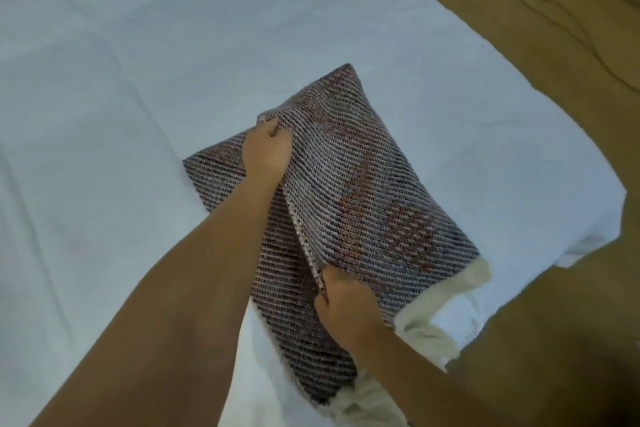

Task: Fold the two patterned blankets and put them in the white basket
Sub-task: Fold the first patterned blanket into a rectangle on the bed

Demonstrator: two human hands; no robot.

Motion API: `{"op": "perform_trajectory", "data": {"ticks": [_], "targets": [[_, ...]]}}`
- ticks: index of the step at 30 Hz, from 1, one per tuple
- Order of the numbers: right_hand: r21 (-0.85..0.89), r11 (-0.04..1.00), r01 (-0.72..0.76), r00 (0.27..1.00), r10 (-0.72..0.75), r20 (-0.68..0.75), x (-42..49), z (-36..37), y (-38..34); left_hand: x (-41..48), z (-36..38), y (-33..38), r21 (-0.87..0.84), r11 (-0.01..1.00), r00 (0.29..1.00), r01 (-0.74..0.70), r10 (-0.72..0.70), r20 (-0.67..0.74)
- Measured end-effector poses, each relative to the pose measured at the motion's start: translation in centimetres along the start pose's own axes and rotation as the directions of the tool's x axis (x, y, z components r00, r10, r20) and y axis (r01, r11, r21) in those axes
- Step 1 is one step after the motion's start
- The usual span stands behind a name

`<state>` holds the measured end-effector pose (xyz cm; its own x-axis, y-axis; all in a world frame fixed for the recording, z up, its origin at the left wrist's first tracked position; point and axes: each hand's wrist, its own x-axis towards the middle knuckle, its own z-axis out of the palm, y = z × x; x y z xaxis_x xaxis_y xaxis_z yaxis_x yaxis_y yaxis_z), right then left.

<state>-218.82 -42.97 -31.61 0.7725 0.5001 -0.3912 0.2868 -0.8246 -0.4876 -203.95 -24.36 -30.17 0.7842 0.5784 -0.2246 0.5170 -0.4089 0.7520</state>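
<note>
Dim, cool light lies flat on the white sheet (138,87), shadows faint; the soft, slightly blurred wide-angle frame darkens and bends toward its corners.

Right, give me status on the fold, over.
Left hand and right hand both pinch blanket edge. Blanket part folded on sheet, top layer lifted. Basket not in view; cream cloth beside blanket, nothing on it.
</note>
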Motion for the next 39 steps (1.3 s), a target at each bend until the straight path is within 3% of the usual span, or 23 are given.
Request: {"op": "perform_trajectory", "data": {"ticks": [2, 6, 11, 15, 18, 21, 26, 29, 31, 35, 39], "targets": [[-0.006, 0.999, 0.033, 0.998, -0.033, 0.047, 0.2, 1.2, -2.1, -0.2, -1.6, -2.1, 0.014, 0.999, 0.996, -0.041, 0.042, -0.076], [-0.056, 0.996, 0.066, 0.986, -0.057, 0.155, 1.0, 3.8, -4.7, -0.7, -3.5, -6.7, 0.138, 0.959, 0.940, -0.249, 0.274, -0.203], [-0.149, 0.988, 0.027, 0.962, 0.015, 0.274, 2.2, 6.5, -5.1, -0.4, -3.7, -12.1, 0.158, 0.987, 0.994, -0.026, 0.043, -0.105], [-0.303, 0.952, 0.037, 0.962, 0.048, 0.269, 2.6, 7.1, -4.1, 0.6, -3.1, -12.9, 0.118, 0.993, 0.996, 0.015, -0.004, -0.088], [-0.410, 0.911, -0.046, 0.901, 0.215, 0.377, 2.0, 6.8, -3.5, 0.4, -3.0, -13.1, 0.096, 0.995, 0.995, 0.028, -0.019, -0.094], [-0.451, 0.891, -0.053, 0.846, 0.280, 0.453, 1.4, 6.3, -3.7, -0.2, -2.9, -13.0, 0.084, 0.994, 0.989, 0.068, -0.056, -0.134], [-0.509, 0.850, 0.133, 0.681, 0.295, 0.670, 1.5, 4.1, -5.2, -2.5, -3.1, -13.2, 0.058, 0.992, 0.981, 0.115, -0.105, -0.165], [-0.482, 0.855, 0.190, 0.634, 0.268, 0.726, 1.0, 4.0, -5.8, -4.0, -3.5, -14.0, -0.016, 0.988, 0.964, 0.156, -0.155, -0.217], [-0.440, 0.886, 0.146, 0.643, 0.253, 0.723, 0.2, 4.9, -5.7, -4.6, -3.9, -14.8, -0.046, 0.978, 0.948, 0.203, -0.208, -0.242], [-0.319, 0.945, -0.068, 0.751, 0.259, 0.608, -1.4, 7.1, -4.6, -5.3, -4.2, -16.2, -0.054, 0.950, 0.938, 0.309, -0.313, -0.151], [-0.293, 0.949, -0.113, 0.823, 0.255, 0.508, -2.1, 8.6, -3.4, -6.2, -3.7, -16.1, -0.060, 0.949, 0.949, 0.308, -0.311, -0.043]]}}
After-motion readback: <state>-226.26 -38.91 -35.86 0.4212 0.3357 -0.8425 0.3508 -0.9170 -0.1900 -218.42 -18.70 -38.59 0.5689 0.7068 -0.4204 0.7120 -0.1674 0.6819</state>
